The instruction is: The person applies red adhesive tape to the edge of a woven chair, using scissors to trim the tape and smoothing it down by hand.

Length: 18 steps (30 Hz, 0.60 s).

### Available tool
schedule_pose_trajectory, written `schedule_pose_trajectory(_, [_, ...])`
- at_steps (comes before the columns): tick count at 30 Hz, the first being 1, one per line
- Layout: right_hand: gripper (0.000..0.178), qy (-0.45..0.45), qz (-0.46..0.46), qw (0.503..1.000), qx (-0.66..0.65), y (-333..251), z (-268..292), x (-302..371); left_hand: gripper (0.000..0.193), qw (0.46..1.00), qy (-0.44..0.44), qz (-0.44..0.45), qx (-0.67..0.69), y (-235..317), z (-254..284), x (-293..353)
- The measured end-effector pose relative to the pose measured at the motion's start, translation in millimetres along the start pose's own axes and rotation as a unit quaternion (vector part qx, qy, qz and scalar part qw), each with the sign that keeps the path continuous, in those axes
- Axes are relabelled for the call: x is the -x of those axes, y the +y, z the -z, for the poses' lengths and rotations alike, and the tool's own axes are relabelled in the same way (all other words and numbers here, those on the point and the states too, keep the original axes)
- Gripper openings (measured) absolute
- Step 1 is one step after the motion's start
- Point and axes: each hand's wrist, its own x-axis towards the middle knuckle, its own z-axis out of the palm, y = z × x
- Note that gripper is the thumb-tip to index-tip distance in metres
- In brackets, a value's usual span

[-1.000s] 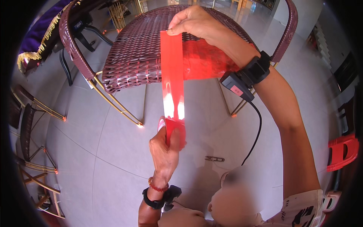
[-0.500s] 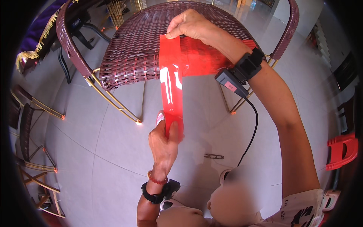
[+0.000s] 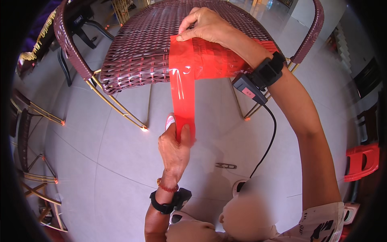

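Observation:
A strip of glossy red tape [image 3: 182, 84] runs from the seat of a dark red woven chair [image 3: 135, 56] down to its roll. My left hand [image 3: 174, 147] is closed around the tape roll [image 3: 169, 120], below the seat's front edge. With thumb and fingertips together, my right hand [image 3: 205, 26] presses the strip's upper end onto the woven seat. To the right of this strip, wide bands of red tape [image 3: 221, 60] cover the seat's front part, partly hidden by my right forearm. Both wrists wear black devices.
Small thread snips [image 3: 225, 165] lie on the grey tiled floor. A black cable [image 3: 274, 129] hangs from the right wrist device. Other chairs [image 3: 30, 133] stand at the left, and a red plastic stool [image 3: 361, 162] at the right. Gold metal legs [image 3: 121, 109] carry the woven chair.
The view has shifted slightly, so the chair sits a little higher and wider. Both hands keep their holds on the tape; the strip remains stretched between them.

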Motion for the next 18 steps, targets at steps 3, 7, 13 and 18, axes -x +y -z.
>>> schedule_pose_trajectory(3, [0.023,0.004,-0.004,1.0,0.03,3.4,-2.5,-0.2,0.027,1.0,0.001,0.005,-0.002,0.3,0.1,-0.8])
schedule_pose_trajectory(7, [0.031,0.172,0.066,0.972,0.143,23.0,-2.7,-11.6,0.027,1.0,0.001,0.01,-0.002,0.3,-2.5,-1.5])
schedule_pose_trajectory(13, [0.021,0.036,0.204,0.951,0.228,-28.4,7.6,26.5,0.027,1.0,-0.005,0.015,-0.011,-2.0,-1.4,-3.6])
schedule_pose_trajectory(18, [0.041,-0.015,0.226,0.939,0.259,-12.8,-9.3,62.7,0.026,1.0,-0.011,0.01,0.0,-0.2,-1.3,-5.6])
